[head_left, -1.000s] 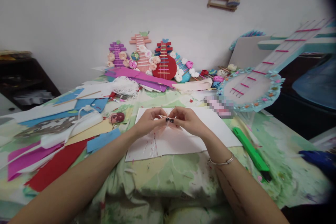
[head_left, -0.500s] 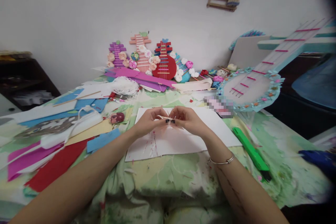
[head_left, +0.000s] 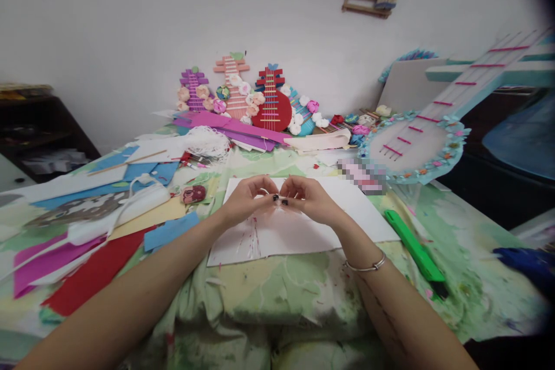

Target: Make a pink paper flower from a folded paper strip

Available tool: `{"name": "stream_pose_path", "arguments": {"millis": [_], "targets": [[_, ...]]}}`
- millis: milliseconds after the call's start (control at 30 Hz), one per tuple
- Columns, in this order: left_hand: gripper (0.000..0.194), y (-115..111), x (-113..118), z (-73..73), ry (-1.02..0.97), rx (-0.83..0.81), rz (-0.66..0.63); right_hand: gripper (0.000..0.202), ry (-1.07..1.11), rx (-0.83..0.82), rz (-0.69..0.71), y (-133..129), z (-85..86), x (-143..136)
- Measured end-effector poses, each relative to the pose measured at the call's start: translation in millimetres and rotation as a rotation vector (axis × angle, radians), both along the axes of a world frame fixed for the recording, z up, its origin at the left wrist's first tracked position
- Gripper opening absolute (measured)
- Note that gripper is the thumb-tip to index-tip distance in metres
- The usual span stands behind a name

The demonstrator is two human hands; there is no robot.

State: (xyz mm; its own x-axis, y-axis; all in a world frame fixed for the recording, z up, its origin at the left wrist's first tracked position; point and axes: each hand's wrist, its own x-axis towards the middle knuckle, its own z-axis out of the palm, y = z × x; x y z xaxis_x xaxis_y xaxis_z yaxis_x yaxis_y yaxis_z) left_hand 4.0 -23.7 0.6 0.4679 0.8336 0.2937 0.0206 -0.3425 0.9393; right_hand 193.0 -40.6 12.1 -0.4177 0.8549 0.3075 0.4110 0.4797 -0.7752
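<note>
My left hand point(head_left: 245, 200) and my right hand point(head_left: 312, 201) meet over a white sheet point(head_left: 362, 217), thumbs nearly tip to tip and fingers curled. Between them they pinch a small, pale, thin piece that looks like paper. Most of it is hidden by the thumbs and fingers, so its full shape cannot be made out. Dark red marks or scraps lie on the sheet below my left hand. A green craft knife point(head_left: 414, 245) lies right of my right forearm, and a dark red patterned object point(head_left: 193, 193) sits left of the sheet.
Coloured sheets, including a red one point(head_left: 102, 269), cover the left side with a white glue gun-like object point(head_left: 143, 208). Small decorated lute models point(head_left: 271, 107) stand along the wall. A large pale-blue lute model point(head_left: 414, 139) leans at right. White string point(head_left: 208, 144) lies heaped behind.
My fingers have shifted slightly around the pale piece; its edges and spiky bits, visible before above and below the thumbs, are now mostly covered. The arms stay in place.
</note>
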Motion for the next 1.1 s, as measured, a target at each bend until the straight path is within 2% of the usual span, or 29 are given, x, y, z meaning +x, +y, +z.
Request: {"name": "stream_pose_path", "arguments": {"millis": [467, 1100], "targets": [[0.021, 1.4, -0.2, -1.0, 0.013, 0.079, -0.009, 0.013, -0.093, 0.082, 0.000, 0.2, -0.4, 0.6], [0.026, 2.8, -1.6, 0.2, 0.000, 0.057, 0.069, 0.013, -0.017, 0.014, 0.069, -3.1, 4.8, 1.3]]}}
